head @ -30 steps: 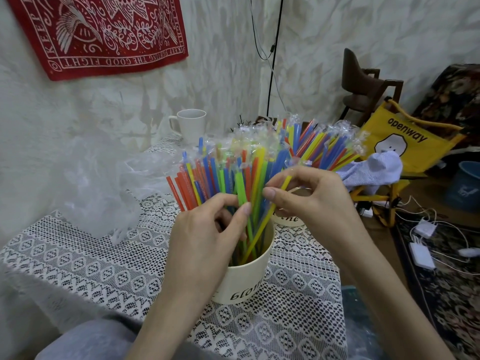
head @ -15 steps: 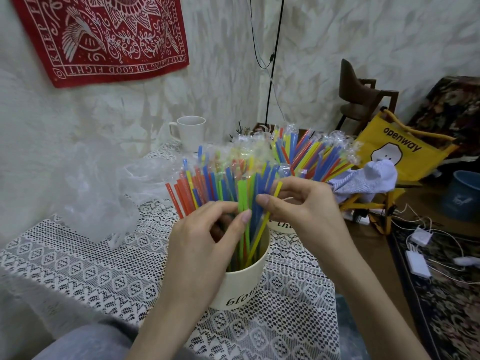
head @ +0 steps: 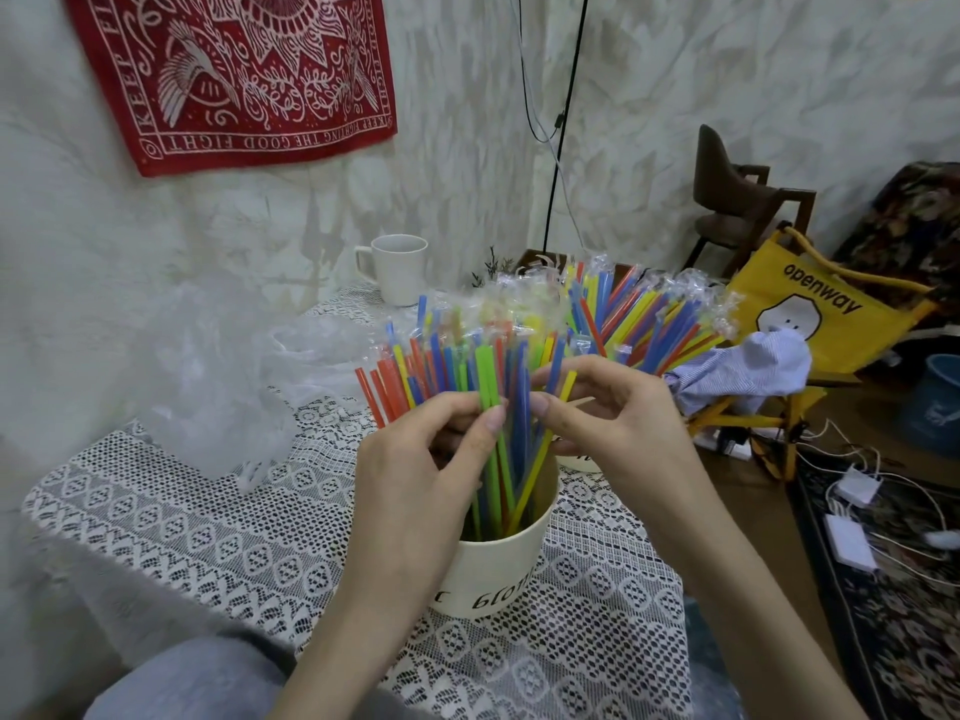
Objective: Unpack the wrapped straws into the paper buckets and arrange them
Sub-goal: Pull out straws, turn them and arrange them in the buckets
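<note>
Her left hand (head: pixel 410 491) has moved up to pinch the green straw (head: pixel 488 376) while the right hand (head: pixel 613 423) keeps its grip on the yellow straw (head: pixel 550 433), still arranging the near bucket (head: pixel 498 579).

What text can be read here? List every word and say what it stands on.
"KEEP FIGHTING THE GOOD FIGHT": along the lower border of the red bandana on the wall, upside down; "KEEP FI" along its left border, cut off by the frame.
"openway": on the yellow bag.
Dark lettering on the near paper bucket: upside down and partly hidden by the left hand, not readable.
Lettering on the far paper bucket: almost wholly hidden behind the right hand.
</note>
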